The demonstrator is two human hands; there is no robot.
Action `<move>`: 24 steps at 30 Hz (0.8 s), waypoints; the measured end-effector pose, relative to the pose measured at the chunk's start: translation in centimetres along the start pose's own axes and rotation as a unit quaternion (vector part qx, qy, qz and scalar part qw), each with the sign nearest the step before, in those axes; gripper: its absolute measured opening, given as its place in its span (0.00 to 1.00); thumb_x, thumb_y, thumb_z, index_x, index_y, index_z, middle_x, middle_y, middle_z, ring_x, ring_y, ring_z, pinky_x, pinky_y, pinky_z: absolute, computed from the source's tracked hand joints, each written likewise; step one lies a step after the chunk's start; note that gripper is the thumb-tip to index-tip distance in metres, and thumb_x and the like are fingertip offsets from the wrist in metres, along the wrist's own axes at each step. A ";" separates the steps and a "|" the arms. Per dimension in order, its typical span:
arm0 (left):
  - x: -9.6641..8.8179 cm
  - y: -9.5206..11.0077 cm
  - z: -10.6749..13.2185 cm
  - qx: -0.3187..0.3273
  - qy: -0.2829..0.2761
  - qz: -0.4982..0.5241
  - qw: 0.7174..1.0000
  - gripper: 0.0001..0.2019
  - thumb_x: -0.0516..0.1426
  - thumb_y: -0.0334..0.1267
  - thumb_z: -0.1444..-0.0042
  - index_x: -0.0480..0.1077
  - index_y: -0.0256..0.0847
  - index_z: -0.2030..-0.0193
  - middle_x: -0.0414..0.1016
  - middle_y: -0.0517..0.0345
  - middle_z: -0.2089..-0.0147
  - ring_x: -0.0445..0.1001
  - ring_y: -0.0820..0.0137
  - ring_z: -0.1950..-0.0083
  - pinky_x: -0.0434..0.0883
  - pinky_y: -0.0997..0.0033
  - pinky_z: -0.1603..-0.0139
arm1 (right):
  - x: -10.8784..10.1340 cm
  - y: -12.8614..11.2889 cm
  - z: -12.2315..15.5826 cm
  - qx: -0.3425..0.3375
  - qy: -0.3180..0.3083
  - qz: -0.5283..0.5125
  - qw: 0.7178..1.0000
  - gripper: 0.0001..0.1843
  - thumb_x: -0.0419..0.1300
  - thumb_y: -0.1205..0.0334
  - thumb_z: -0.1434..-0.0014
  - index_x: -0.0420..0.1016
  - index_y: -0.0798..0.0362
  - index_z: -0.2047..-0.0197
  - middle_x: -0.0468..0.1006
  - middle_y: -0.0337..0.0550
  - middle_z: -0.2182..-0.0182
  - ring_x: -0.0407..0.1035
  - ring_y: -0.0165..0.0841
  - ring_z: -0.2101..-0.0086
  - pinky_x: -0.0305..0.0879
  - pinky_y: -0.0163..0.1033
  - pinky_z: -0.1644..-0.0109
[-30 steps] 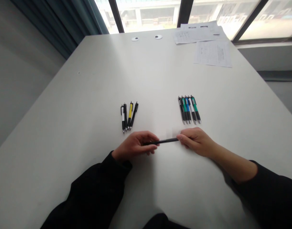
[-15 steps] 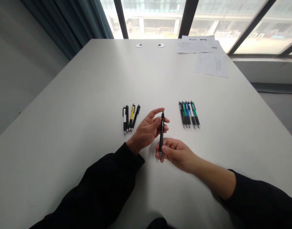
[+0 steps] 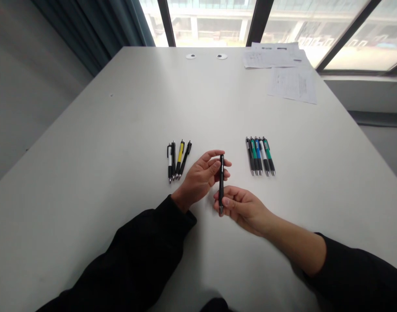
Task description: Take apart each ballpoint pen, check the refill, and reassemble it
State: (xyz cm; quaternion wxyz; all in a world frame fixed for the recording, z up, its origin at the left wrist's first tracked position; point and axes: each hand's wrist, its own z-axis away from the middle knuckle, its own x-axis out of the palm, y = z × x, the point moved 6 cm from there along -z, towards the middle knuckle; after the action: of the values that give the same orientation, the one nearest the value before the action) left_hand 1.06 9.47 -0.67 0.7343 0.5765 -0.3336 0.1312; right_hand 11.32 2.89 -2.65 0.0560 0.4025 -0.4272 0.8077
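Observation:
A black pen (image 3: 221,180) is held nearly upright in the picture between both hands, above the table. My left hand (image 3: 201,175) grips its upper part between thumb and fingers, with the index fingertip resting at the pen's top end. My right hand (image 3: 242,208) pinches the lower grip near the silver tip. Left of my left hand lie several pens, among them a white one (image 3: 169,160), a yellow one (image 3: 180,154) and a black one (image 3: 185,158). To the right is a tighter row of pens, including a blue one (image 3: 258,151) and a green one (image 3: 267,149).
The white table (image 3: 136,112) stretches to a window. Printed papers (image 3: 272,56) lie at its far right corner. Two white oval pieces with dark spots, a left one (image 3: 191,56) and a right one (image 3: 222,56), sit by the far edge. A dark curtain (image 3: 97,30) hangs behind left.
The left index fingertip has come down onto the pen's top end, and the silver button seen there earlier is now hidden. The pen looks slightly turned, its clip less visible. The view has shifted a little.

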 end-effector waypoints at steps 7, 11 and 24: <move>-1.3 0.1 -0.1 0.022 0.073 -0.075 0.994 0.23 0.67 0.42 0.44 0.68 0.40 0.44 0.79 0.56 0.59 0.79 0.73 0.66 0.75 0.69 0.60 | -0.3 -0.3 0.6 -0.005 0.023 0.169 0.985 0.19 0.65 0.45 0.39 0.74 0.56 0.61 0.79 0.43 0.71 0.73 0.30 0.74 0.71 0.38 0.67; -2.3 0.4 0.0 0.040 0.144 -0.142 0.979 0.25 0.68 0.42 0.45 0.67 0.39 0.44 0.79 0.55 0.60 0.80 0.70 0.66 0.77 0.69 0.62 | -0.2 -1.9 1.7 -0.036 0.075 0.455 0.887 0.22 0.56 0.47 0.32 0.65 0.52 0.73 0.71 0.37 0.81 0.64 0.28 0.82 0.59 0.35 0.76; -3.2 0.5 0.4 0.050 0.202 -0.180 0.961 0.31 0.64 0.51 0.42 0.58 0.40 0.38 0.78 0.46 0.50 0.82 0.65 0.60 0.80 0.61 0.55 | -0.9 -4.6 2.1 -0.147 0.137 0.842 0.501 0.18 0.47 0.60 0.28 0.69 0.54 0.69 0.77 0.46 0.76 0.66 0.32 0.78 0.44 0.40 0.72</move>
State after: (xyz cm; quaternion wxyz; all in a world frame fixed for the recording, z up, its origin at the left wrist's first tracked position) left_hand -1.69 9.87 -2.31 0.7683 0.6244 -0.0617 0.1269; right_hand 15.20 4.48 0.35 -0.5345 -0.2766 -0.6639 0.4439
